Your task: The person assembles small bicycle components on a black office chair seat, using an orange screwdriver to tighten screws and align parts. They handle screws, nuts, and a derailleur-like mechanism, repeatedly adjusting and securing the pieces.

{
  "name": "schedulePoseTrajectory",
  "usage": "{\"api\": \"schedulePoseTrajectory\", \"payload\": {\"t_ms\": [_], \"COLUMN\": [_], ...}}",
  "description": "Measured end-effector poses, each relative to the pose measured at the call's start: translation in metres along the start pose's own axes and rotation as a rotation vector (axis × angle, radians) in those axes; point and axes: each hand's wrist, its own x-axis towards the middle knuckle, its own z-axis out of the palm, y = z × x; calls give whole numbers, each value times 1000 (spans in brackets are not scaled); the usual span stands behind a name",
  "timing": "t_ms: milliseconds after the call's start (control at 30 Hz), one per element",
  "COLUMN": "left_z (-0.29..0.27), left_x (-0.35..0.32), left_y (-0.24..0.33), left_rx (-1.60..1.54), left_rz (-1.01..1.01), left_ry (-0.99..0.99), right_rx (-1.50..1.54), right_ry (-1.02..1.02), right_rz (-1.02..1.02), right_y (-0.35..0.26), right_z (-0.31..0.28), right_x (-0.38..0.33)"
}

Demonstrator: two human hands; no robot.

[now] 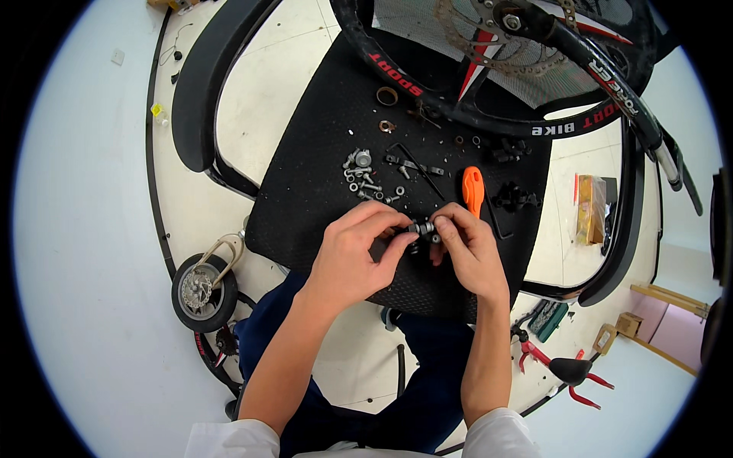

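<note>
— Holding a small metal fitting between both sets of fingertips, I have my left hand pinching one end and my right hand pinching the other. Both grips are narrow, closed on that one part. It sits above the near edge of the black mat, about the middle of my view.

— What worries you most?

— Dropping it, I'd judge. The fitting is small and smooth-looking, and only my fingertips hold it. If one hand twists harder than the other, it could pop free and roll off the mat's edge at six o'clock, down onto the white floor.

— Anything nearby that could get disturbed?

— Yes. Loose bolts and nuts lie just beyond my left knuckles at twelve o'clock. A careless sweep of that hand could scatter them. The orange-handled tool lies at one o'clock from my right hand, close enough to be knocked.

— And the wheel?

— The bicycle wheel rests across the mat's far side at twelve o'clock, well apart from my hands. I can't tell whether the fitting is in one piece or two, since my fingers hide most of it.
</note>
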Motion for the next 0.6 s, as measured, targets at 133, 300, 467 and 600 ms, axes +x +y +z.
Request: {"api": "schedulePoseTrajectory", "payload": {"t_ms": [133,300,467,600], "left_z": [2,9,11,9], "left_x": [1,5,15,21], "left_y": [0,-1,-9,-21], "left_rx": [8,-20,-215,-301], "left_rz": [0,-80,-241,-365], "left_ry": [7,52,57,25], "right_rx": [121,304,467,523], "right_ry": [65,134,166,162], "right_rz": [-57,62,143,98], "right_y": [7,9,14,11], "right_z": [-3,-1,3,6], "right_x": [4,12,20,20]}}
